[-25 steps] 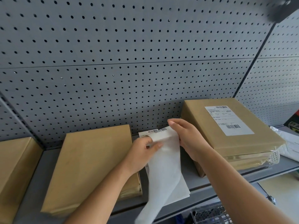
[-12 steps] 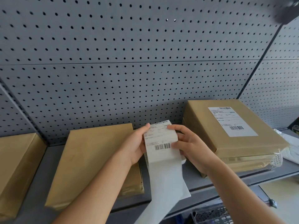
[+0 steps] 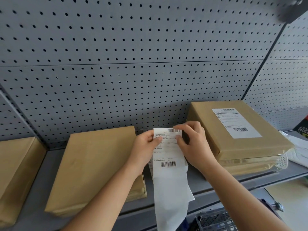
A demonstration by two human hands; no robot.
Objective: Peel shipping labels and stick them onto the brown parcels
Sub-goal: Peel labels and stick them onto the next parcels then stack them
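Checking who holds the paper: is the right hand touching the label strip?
Touching. The head view shows the right hand pinching the label strip at its top right corner, thumb pressed on the printed face.

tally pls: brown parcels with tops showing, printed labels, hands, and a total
brown parcels: 3 (left parcel, middle parcel, right parcel)
printed labels: 2 (held label, stuck label)
hands: 2 (left hand, right hand)
total: 7
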